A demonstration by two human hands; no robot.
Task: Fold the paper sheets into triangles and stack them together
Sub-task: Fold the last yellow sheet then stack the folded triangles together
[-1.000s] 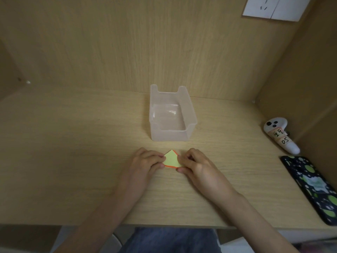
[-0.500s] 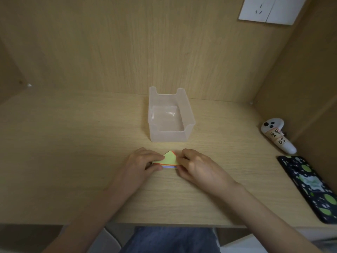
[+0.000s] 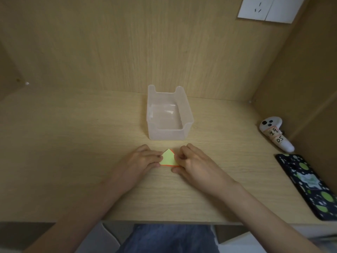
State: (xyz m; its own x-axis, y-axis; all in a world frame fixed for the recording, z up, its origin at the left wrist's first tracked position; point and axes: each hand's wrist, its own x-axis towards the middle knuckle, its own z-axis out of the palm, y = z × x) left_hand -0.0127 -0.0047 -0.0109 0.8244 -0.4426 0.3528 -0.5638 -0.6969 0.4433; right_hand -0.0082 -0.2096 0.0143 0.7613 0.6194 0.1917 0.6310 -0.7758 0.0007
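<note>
On the tabletop [image 3: 73, 143], just in front of a clear plastic box [image 3: 167, 135], lies the folded paper [image 3: 168, 158] — a yellow-green triangle with an orange edge showing beneath it. The left hand [image 3: 140, 161] pinches its left corner, fingers curled and thumb at the near edge; the right hand [image 3: 195, 163] pinches the right corner, fingers bunched over it. Far right, well apart, lie a white controller [image 3: 273, 133] and a dark spotted phone [image 3: 308, 185].

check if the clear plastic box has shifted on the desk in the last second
No. The clear plastic box keeps the same gap to the white controller.
</note>
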